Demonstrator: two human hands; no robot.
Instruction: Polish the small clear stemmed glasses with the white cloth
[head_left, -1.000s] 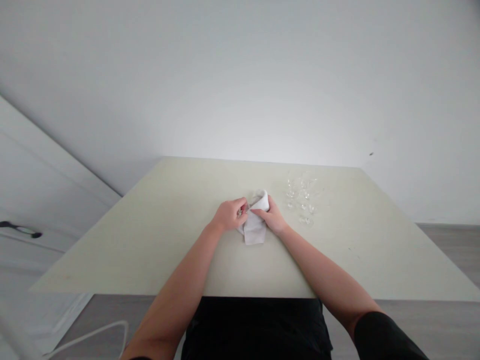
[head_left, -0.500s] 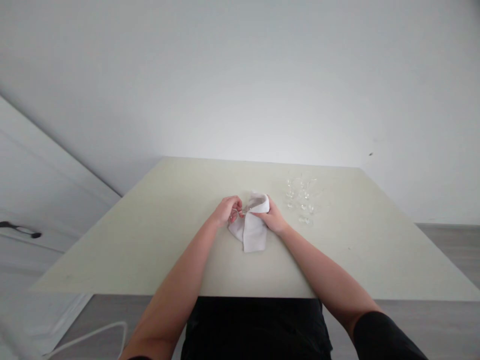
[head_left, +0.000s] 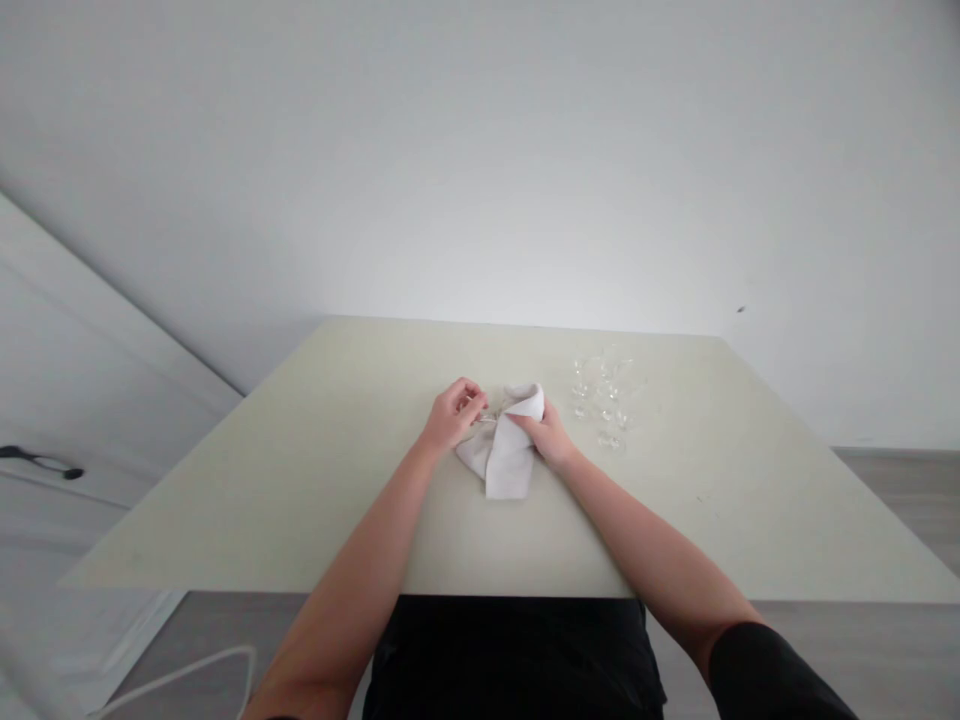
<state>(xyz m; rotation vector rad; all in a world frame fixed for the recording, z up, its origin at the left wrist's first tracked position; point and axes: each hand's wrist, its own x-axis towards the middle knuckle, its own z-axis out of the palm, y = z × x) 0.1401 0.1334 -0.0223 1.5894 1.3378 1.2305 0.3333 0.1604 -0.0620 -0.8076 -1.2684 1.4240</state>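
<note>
My left hand (head_left: 453, 412) is closed, with its fingers round one end of a small clear stemmed glass (head_left: 488, 416). The rest of that glass runs to the right into a white cloth (head_left: 510, 468), which hides much of it. My right hand (head_left: 551, 436) grips the upper part of the cloth from the right, thumb on top, the other fingers mostly hidden behind it. The cloth's lower end hangs down to the tabletop in two folds.
Several clear stemmed glasses (head_left: 606, 388) stand close together on the pale table (head_left: 337, 430), right of my hands. A white wall (head_left: 480, 200) rises behind the table. A white cabinet with a black handle (head_left: 41, 461) is at the left.
My left hand has turned, its fingers now higher and its back more toward me. The cloth's top fold and my right hand have shifted slightly to the right.
</note>
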